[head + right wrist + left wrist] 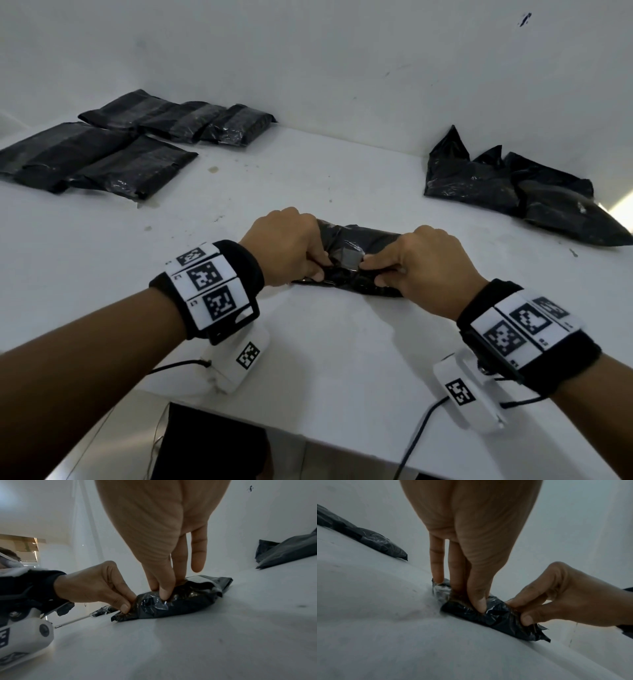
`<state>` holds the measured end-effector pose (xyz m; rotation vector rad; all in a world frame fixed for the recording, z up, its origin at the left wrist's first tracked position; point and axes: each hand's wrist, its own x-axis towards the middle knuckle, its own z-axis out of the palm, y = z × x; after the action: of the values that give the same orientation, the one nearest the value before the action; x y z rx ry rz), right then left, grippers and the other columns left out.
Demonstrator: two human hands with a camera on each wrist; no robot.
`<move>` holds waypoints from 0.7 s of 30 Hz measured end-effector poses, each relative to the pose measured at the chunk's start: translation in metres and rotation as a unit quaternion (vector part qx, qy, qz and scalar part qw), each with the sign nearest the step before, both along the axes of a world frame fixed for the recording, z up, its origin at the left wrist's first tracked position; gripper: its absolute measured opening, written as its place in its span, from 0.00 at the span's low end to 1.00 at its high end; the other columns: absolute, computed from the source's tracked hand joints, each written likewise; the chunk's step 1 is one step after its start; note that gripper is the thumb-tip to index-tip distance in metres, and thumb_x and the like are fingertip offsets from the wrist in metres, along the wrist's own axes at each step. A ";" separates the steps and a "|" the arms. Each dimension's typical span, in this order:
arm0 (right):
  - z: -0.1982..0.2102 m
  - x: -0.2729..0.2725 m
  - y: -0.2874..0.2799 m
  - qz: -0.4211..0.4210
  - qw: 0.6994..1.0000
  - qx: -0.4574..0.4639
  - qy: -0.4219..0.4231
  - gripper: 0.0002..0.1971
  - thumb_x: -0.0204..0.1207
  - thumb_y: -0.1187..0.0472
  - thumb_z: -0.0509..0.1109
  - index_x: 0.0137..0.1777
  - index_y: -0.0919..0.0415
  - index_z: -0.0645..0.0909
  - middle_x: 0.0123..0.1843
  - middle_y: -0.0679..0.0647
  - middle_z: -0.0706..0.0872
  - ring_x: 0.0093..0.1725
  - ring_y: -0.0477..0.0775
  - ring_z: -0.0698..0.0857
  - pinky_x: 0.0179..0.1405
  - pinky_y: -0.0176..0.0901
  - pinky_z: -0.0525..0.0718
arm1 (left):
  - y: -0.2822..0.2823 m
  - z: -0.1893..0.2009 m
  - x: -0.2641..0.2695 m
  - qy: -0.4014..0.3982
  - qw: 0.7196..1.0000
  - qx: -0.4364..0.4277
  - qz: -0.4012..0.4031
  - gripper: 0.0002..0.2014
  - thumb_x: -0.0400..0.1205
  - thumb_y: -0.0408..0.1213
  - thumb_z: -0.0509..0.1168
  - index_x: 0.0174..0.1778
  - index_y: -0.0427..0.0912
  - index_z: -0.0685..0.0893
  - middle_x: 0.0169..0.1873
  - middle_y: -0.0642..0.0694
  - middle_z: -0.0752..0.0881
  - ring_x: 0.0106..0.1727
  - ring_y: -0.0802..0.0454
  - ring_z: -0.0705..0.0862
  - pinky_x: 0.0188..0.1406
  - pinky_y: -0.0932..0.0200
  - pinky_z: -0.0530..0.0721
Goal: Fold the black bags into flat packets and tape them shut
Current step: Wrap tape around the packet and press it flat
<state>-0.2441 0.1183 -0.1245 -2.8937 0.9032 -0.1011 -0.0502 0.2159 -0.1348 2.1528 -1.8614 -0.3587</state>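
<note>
Pinching a folded black bag [356,253] at the near middle of the white desk [102,260], we work with both hands at once — the left hand [286,245] grips the bag's left end, thumb and fingers curled onto the plastic, while the right hand [419,265] pinches its near edge on the right. Seen from the left wrist, the left fingertips [477,605] press down into the crinkled film and the right hand [565,597] nips the other end between thumb and forefinger. From the right wrist, the bag [180,599] lies flat on the desk, its far end still open and loose, with the little finger of the right hand lifted clear of it. Banded trackers with black-and-white markers ride on both wrists. Farther back on the left lie the finished packets [113,150] — flat, dark, laid side by side and partly overlapping near the wall. At the far right sits a heap of unfolded black bags [513,192], rumpled and peaked against the white wall [342,51].
</note>
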 end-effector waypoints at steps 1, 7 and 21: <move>-0.002 -0.003 0.000 0.004 1.000 0.005 -0.013 0.18 0.74 0.55 0.78 0.62 0.35 0.87 0.56 0.43 0.91 0.52 0.56 0.86 0.40 0.43 0.76 | 0.000 -0.001 0.001 0.009 1.000 0.000 0.000 0.13 0.72 0.43 0.79 0.52 0.58 0.92 0.42 0.55 0.92 0.40 0.54 0.83 0.40 0.58 0.79; -0.007 -0.007 -0.003 0.013 0.997 0.035 -0.066 0.15 0.74 0.58 0.78 0.57 0.40 0.90 0.53 0.40 0.92 0.47 0.51 0.87 0.39 0.41 0.76 | 0.008 -0.003 0.010 0.093 0.995 -0.007 -0.020 0.17 0.71 0.34 0.81 0.55 0.50 0.92 0.46 0.55 0.93 0.46 0.60 0.89 0.51 0.62 0.85; -0.014 -0.003 -0.009 -0.015 0.991 0.044 -0.127 0.02 0.70 0.47 0.80 0.42 0.39 0.92 0.41 0.41 0.93 0.43 0.48 0.89 0.43 0.49 0.85 | 0.000 -0.008 0.016 0.106 0.994 -0.031 0.002 0.13 0.67 0.40 0.83 0.45 0.41 0.94 0.32 0.52 0.85 0.36 0.54 0.83 0.29 0.77 0.70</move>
<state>-0.2472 0.1093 -0.1383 -2.7055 0.8800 -0.4111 -0.0344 0.2163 -0.1425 1.9932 -1.7273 -0.5016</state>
